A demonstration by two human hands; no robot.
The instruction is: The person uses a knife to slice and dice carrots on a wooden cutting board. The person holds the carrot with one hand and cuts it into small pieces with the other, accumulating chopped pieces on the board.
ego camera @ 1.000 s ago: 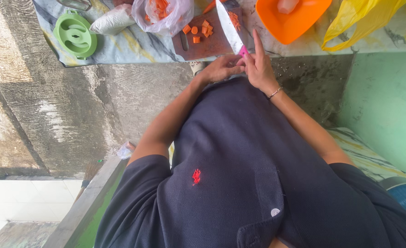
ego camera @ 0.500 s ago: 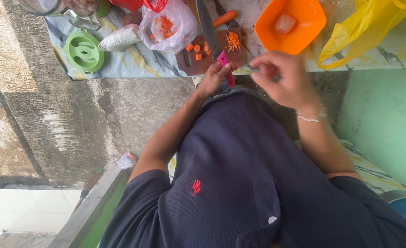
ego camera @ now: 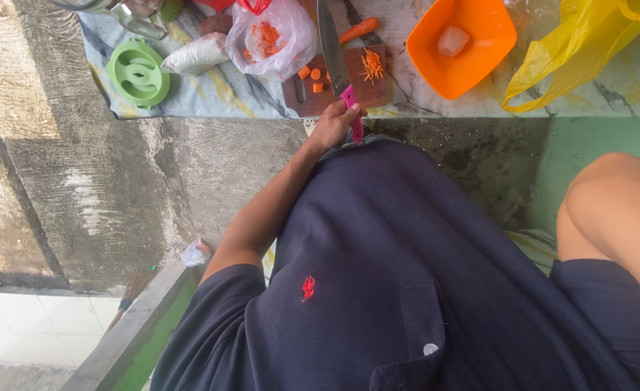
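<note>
So the main thing here is a kitchen knife with a bright pink plastic handle (ego camera: 350, 114) and a long, plain steel blade. It's lying pretty much flat, blade pointing away from the person and running across the small dark wooden cutting board (ego camera: 375, 93), tip reaching past the board's far edge. The handle end sticks out over the near edge of the bench. The person's left hand (ego camera: 332, 127) is on the handle, with the fingers (ego camera: 350, 110) curled around it. The board itself sits at the near edge of the bench, with chopped orange carrot bits (ego camera: 311, 77) left of the blade and thin carrot shreds (ego camera: 371, 65) right of it.
</note>
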